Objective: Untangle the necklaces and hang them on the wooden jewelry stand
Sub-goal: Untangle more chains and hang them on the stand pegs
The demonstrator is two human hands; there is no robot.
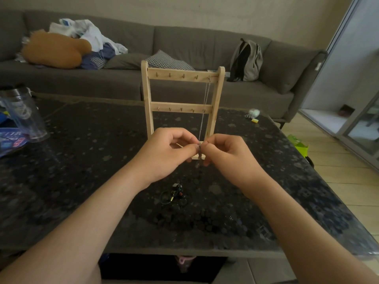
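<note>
Just in front of the stand [181, 75], above the table [82, 160], both hands meet at one spot. The left hand [166, 154] and right hand [229, 154] each pinch the lower end of a silver chain [201, 125], fingers curled in. The chain hangs from the rightmost peg of the stand's top bar. Nearer the person, a dark tangle [176, 193] of necklaces lies on the table — untouched, between the forearms.

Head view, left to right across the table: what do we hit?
Clear tumbler → left hand → necklace pinched by both hands → right hand → white keyring → green object. Stand and tangled pile overlap the hands, so left out.
</note>
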